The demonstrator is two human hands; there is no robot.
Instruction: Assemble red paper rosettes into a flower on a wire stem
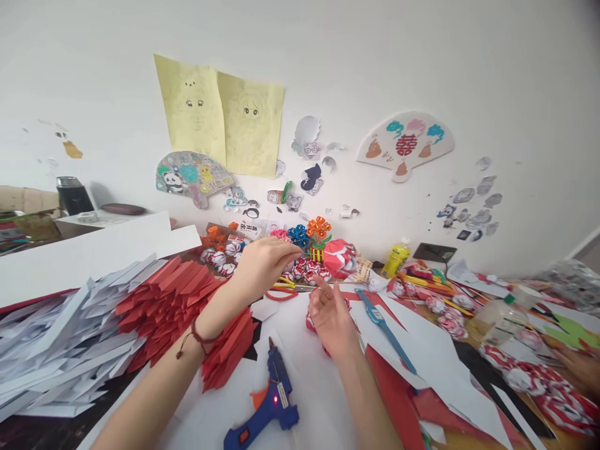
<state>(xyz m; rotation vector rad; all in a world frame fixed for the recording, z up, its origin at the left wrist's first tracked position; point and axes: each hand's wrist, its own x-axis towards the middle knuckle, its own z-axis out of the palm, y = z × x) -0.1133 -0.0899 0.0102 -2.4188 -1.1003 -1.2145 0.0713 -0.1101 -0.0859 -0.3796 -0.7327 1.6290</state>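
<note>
My left hand (262, 267) is raised over the table, palm down, with its fingertips pinched together. A red-and-white paper flower (340, 258) hangs in the air just right of those fingertips; its thin stem seems to run into the pinch. Below the flower, my right hand (334, 319) is half curled with its index finger and thumb apart, and I see nothing in it. Red-and-white folded paper (311, 320) shows partly behind this hand. A blue glue gun (276, 394) with a lit red light lies on white paper between my forearms.
White paper strips (60, 344) and red paper strips (169, 306) are heaped at left. A blue watch-like band (384, 328) lies at right. Finished paper flowers (520, 375), a clear bottle (499, 322) and another person's hand (579, 365) are farther right. A yellow bottle (396, 258) stands by the wall.
</note>
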